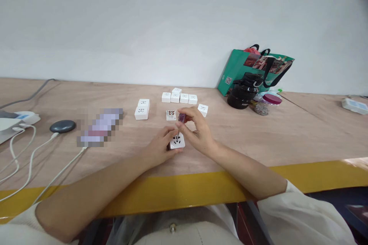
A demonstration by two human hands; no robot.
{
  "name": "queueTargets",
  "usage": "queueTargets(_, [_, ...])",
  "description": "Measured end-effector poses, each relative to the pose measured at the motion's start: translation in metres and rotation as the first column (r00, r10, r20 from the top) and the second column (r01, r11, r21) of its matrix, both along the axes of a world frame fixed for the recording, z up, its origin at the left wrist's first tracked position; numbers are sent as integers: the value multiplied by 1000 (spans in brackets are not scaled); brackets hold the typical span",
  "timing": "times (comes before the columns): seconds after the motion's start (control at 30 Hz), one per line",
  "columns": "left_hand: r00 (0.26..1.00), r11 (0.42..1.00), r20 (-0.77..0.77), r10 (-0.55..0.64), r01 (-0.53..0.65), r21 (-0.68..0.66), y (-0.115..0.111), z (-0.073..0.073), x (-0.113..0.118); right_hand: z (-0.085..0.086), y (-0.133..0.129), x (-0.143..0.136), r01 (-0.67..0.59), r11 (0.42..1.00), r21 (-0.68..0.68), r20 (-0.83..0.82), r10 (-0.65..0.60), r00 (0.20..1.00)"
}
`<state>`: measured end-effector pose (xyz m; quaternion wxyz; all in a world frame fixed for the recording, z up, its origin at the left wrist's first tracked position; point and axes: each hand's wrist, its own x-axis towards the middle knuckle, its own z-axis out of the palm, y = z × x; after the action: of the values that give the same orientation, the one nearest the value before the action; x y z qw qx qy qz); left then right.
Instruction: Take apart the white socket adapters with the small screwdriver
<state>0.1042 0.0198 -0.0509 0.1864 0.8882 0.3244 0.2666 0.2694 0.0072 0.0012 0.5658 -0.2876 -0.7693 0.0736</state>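
My left hand [161,146] grips a white power socket [177,143] from its left side, on the wooden table near its front edge. In my right hand [196,127] is a screwdriver [181,118] with a dark purple handle, held upright between thumb and fingers. Its shaft points down at the middle of the socket's face; whether the tip sits in a screw is too small to tell. Just beyond my hands lies an opened socket part [171,115] with reddish metal pieces inside. Close to my right fingers rests another white socket [203,110].
Several white sockets [184,98] line up farther back, and two more [142,111] stand left. A blurred phone [100,128], a dark oval device [62,126] and white cables occupy the left. At back right are a black flask [243,93], a green bag [230,71] and a red-lidded jar [272,99].
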Motion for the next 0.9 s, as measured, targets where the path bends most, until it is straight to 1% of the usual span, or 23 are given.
queueTargets(0.07, [1000,1000,14,6,-6,-1,0,1,0,1,0,0,7,1000,0,-10,-7,1000])
queueTargets(0.13, [999,999,18,28,-27,-37,0,2,0,2,0,1,-7,1000,-5,-20,7,1000])
queueTargets(0.2, [999,997,26,43,-41,-66,-1,4,-1,4,-1,1,-13,1000,22,-15,14,1000])
queueTargets(0.3, [999,997,36,35,-32,-68,-2,8,0,4,-1,0,15,997,81,5,-15,1000])
queueTargets(0.37, [999,997,35,30,-28,-70,-3,9,0,3,-2,-1,6,997,72,1,-7,1000])
queueTargets(0.47, [998,996,53,34,-29,-88,-2,9,0,6,-2,2,-52,998,33,-80,54,995])
queueTargets(0.53, [997,993,66,43,-35,-113,-1,9,0,12,-1,8,-37,998,48,-132,43,990])
queueTargets(0.57, [996,991,74,55,-45,-130,-1,10,-1,16,0,12,-18,998,57,-116,24,993])
queueTargets(0.6, [993,986,86,76,-62,-153,-1,10,-1,19,1,16,-10,999,51,-54,13,998])
queueTargets(0.63, [989,980,107,106,-86,-182,0,11,-2,21,3,20,-20,999,25,54,19,998])
queueTargets(0.67, [981,971,136,136,-105,-215,0,12,-3,22,5,22,-38,999,-24,199,42,979])
queueTargets(0.7, [972,962,170,163,-118,-246,0,12,-3,20,6,23,-50,995,-82,358,76,931])
queueTargets(0.73, [961,955,207,183,-123,-271,0,13,-3,18,8,23,-45,990,-134,504,107,857])
queueTargets(0.77, [951,949,240,196,-123,-289,1,14,-3,13,9,22,-14,986,-165,617,115,778])
queueTargets(0.8, [941,945,267,206,-122,-302,1,14,-3,8,10,19,38,984,-173,696,95,712])
queueTargets(0.83, [934,941,285,214,-119,-316,2,14,-2,3,10,16,97,982,-159,742,54,668])
queueTargets(0.87, [930,935,295,221,-116,-335,2,13,-2,-2,11,13,152,978,-142,763,11,647])
queueTargets(0.9, [926,928,301,229,-113,-356,3,13,-1,-6,12,10,194,972,-133,762,-25,647])
